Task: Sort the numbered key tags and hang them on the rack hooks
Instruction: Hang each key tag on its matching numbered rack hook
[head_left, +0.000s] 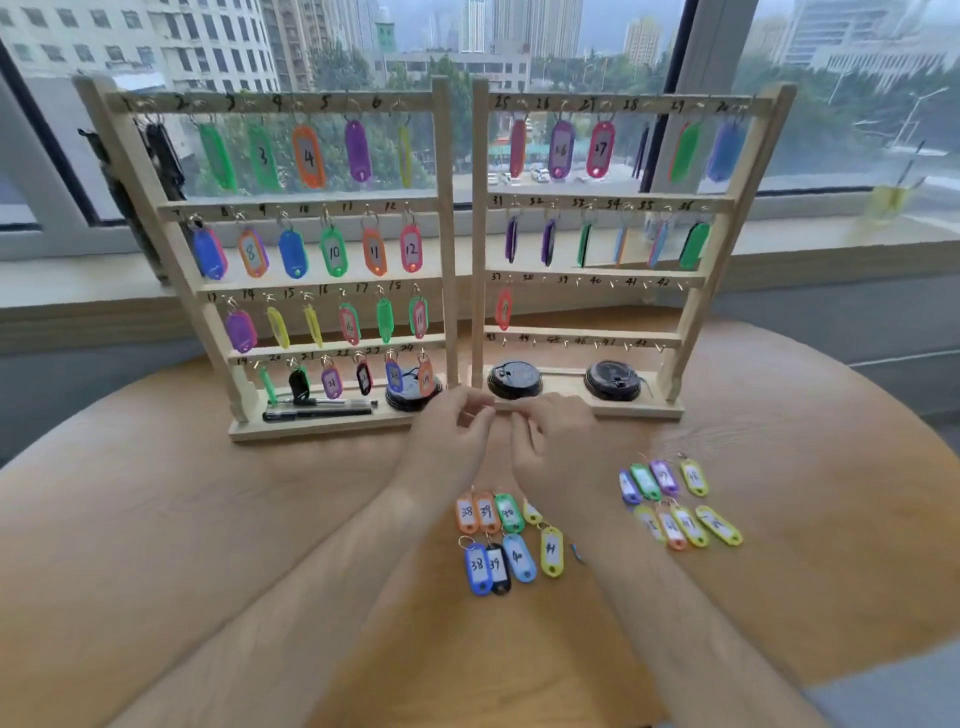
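Observation:
Two wooden racks stand side by side: the left rack (447, 218) has tags on all its rows, the right rack (696, 280) has tags on its top two rows and one orange tag (503, 308) at hook 37. My left hand (451, 434) and my right hand (558, 441) meet in front of the racks' bases with fingertips curled toward each other. What they pinch is too small and blurred to tell. Loose numbered tags (506, 540) lie on the table below my hands. A second cluster of tags (675, 501) lies to the right.
The round wooden table (208, 519) carries everything. Black pens (319, 410) and a black round lid (413, 397) rest on the left rack's base; two black round lids (514, 380) sit on the right rack's base. A window sill runs behind the racks.

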